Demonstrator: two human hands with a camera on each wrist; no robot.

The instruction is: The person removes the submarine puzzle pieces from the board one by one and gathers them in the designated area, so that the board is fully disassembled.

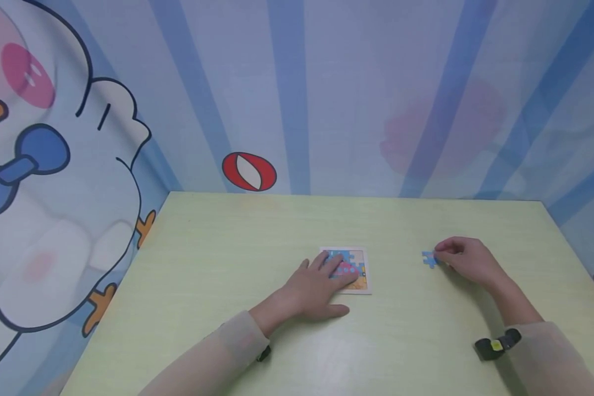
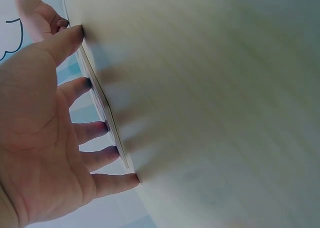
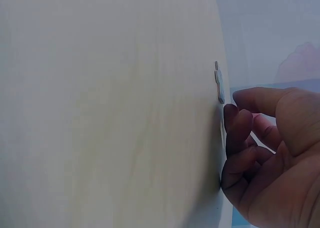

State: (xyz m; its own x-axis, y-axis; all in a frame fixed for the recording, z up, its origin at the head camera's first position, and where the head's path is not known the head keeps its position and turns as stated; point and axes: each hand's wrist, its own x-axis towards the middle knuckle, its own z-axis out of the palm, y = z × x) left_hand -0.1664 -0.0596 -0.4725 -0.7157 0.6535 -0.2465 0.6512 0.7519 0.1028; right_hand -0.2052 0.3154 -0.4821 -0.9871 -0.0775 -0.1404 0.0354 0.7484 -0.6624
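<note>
A small framed jigsaw puzzle (image 1: 368,283) with blue, pink and orange parts lies near the middle of the table. My left hand (image 1: 314,289) rests on its left part, fingers spread, with the thumb on the table below it. In the left wrist view the fingertips (image 2: 114,152) press along the puzzle's thin edge (image 2: 107,115). To the right, my right hand (image 1: 467,261) pinches the right end of a loose blue jigsaw piece (image 1: 429,259) between thumb and forefinger. The right wrist view shows this piece edge-on, with the fingertips (image 3: 231,110) at its end, which they partly hide.
The pale wooden table (image 1: 227,236) reaches back to a blue striped cloth wall (image 1: 326,99). A cartoon-printed cloth (image 1: 69,247) borders the left side. A dark strap with a small device (image 1: 495,346) is worn on the right wrist.
</note>
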